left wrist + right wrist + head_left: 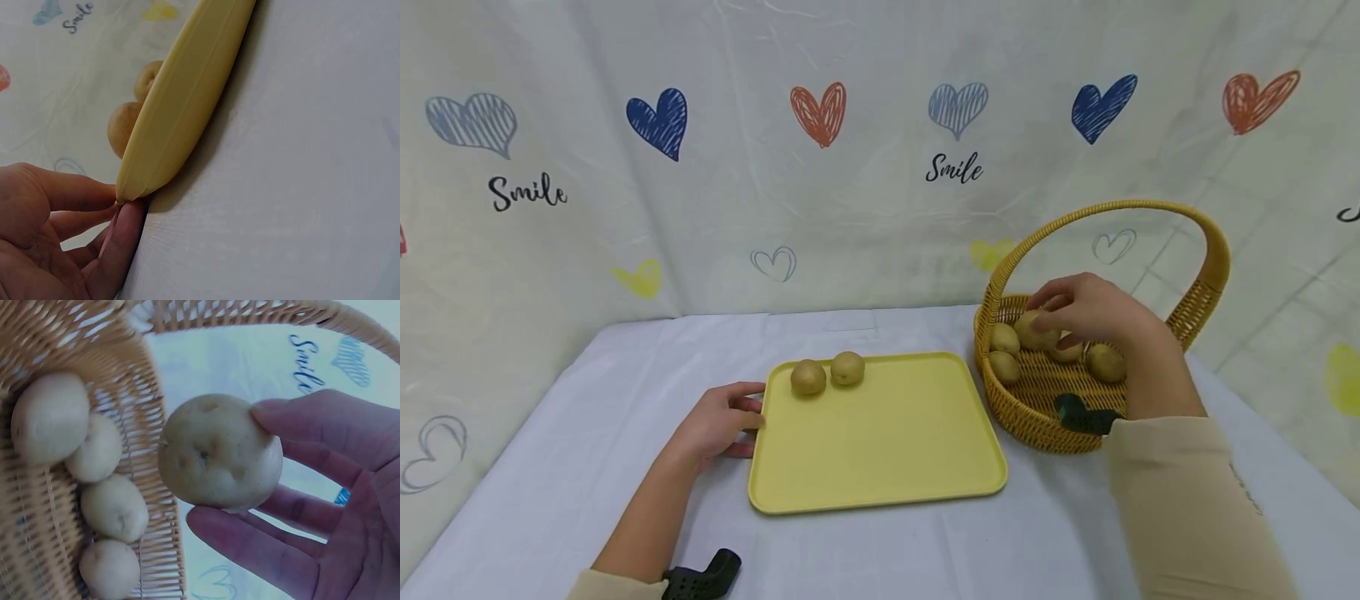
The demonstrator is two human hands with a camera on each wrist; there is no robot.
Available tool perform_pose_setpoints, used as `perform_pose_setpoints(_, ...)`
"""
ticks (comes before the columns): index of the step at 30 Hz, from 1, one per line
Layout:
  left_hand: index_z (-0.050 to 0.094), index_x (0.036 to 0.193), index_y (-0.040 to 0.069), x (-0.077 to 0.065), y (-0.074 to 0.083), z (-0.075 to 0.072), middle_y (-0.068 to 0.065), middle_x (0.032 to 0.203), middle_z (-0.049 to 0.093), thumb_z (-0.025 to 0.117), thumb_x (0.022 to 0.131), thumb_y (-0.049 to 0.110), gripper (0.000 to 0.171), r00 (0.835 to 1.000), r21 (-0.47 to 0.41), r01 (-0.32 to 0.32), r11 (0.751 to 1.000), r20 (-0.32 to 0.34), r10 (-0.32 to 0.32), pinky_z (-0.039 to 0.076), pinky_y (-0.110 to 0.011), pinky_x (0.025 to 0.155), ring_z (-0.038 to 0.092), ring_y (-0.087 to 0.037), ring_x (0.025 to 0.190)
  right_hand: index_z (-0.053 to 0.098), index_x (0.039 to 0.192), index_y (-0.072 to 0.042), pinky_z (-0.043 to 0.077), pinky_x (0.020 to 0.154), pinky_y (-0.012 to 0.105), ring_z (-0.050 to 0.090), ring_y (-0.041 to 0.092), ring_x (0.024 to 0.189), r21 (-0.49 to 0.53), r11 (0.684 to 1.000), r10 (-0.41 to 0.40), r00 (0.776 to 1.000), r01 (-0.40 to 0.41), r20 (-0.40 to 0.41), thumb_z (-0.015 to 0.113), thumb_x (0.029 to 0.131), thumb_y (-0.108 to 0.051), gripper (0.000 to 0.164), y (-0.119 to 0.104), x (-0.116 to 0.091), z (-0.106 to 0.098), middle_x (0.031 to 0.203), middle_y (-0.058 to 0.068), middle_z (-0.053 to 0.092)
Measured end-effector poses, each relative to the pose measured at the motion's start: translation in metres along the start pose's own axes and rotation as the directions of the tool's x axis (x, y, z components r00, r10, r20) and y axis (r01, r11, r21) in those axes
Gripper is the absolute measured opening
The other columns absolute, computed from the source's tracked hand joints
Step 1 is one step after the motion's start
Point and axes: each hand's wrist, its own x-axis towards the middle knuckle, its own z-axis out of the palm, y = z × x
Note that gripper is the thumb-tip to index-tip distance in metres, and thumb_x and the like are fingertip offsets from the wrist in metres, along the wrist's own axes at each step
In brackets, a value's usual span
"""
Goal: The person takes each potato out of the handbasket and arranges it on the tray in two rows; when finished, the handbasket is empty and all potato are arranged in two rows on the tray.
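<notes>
Potato between pinching right fingers, dimples plain only in right wrist view.

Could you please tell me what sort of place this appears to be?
It looks like a staged tabletop setup, perhaps for recording, indoors: a white, heart-printed backdrop stands behind a white-clothed table, which bears a yellow rectangular tray and a golden-brown woven basket.

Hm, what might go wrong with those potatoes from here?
The potato pinched in the right hand might slip and drop. The basket's tall handle could bump that hand. If the left hand tips the tray, the two potatoes near its far edge may roll.
</notes>
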Motion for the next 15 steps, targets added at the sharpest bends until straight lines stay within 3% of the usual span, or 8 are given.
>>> perform_pose_setpoints(6, 0.045, 0.154, 0.007, -0.001, 0.0, 0.0, -0.016, 0.126, 0.053, 0.063, 0.096, 0.002, 0.061, 1.0, 0.003, 0.0, 1.0, -0.004, 0.0, 0.064, -0.036, 0.07, 0.063, -0.022, 0.098, 0.058, 0.142, -0.011, 0.054, 0.096, 0.05, 0.066, 0.034, 0.113, 0.039, 0.999, 0.005, 0.992, 0.0, -0.122, 0.064, 0.1, -0.039, 0.052, 0.002, -0.012, 0.007, 0.14, 0.023, 0.058)
perform_pose_setpoints(15, 0.046, 0.154, 0.007, -0.001, 0.001, 0.001, -0.015, 0.125, 0.053, 0.063, 0.096, 0.003, 0.06, 1.0, 0.005, -0.002, 1.0, -0.007, 0.002, 0.065, -0.036, 0.071, 0.063, -0.023, 0.099, 0.054, 0.146, -0.012, 0.062, 0.083, 0.029, 0.064, 0.032, 0.115, 0.275, 0.961, 0.077, 0.975, -0.017, -0.21, 0.063, 0.101, -0.04, 0.054, -0.001, -0.019, 0.027, 0.148, 0.02, 0.051)
